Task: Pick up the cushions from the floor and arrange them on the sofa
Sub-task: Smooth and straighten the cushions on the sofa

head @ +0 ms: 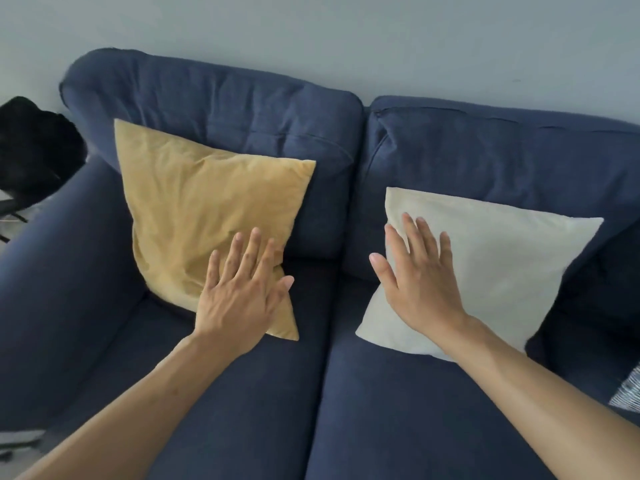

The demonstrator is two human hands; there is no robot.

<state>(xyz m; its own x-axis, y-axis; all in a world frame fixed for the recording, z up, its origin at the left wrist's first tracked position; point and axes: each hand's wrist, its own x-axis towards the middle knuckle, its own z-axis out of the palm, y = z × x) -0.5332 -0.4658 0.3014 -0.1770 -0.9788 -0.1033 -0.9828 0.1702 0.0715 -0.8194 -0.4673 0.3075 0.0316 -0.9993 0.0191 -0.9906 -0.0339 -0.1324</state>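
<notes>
A yellow cushion (207, 209) leans against the left backrest of the dark blue sofa (263, 403). A white cushion (498, 268) leans against the right backrest. My left hand (242, 292) lies flat with fingers spread on the yellow cushion's lower right corner. My right hand (419, 278) lies flat with fingers spread on the left side of the white cushion. Neither hand grips anything.
The sofa's left armrest (59, 265) is near me on the left. A black object (34, 150) stands beyond it by the wall. A dark cushion (595, 306) fills the sofa's right corner, with a striped fabric (628, 389) at the right edge.
</notes>
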